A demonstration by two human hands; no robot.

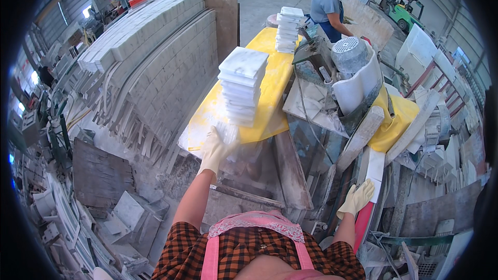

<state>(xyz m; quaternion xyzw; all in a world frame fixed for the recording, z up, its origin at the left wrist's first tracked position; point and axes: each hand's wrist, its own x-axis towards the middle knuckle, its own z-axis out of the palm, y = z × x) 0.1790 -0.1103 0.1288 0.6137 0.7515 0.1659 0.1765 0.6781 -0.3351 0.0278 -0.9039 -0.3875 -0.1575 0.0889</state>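
Note:
My left hand (213, 153), in a cream rubber glove, is at the near edge of the yellow-covered table (272, 80). Blurred white by its fingers hides whether it grips anything. Just beyond it rises an uneven stack of white marble tiles (241, 85); a second tile stack (288, 30) stands at the table's far end. Over on the right, my right hand (357, 198), in a matching glove, lies with fingers outstretched on or against a white strip of tile (374, 168). That strip sits in line with a red band (364, 223) on the machine.
A dusty machine with a motor (348, 54) and yellow cloth (397, 119) stands ahead on the right. A long wall of stacked tiles (166, 52) runs along the left. A co-worker (328, 8) stands beyond the table, near a green forklift (404, 13). Stone offcuts (128, 212) lie lower left.

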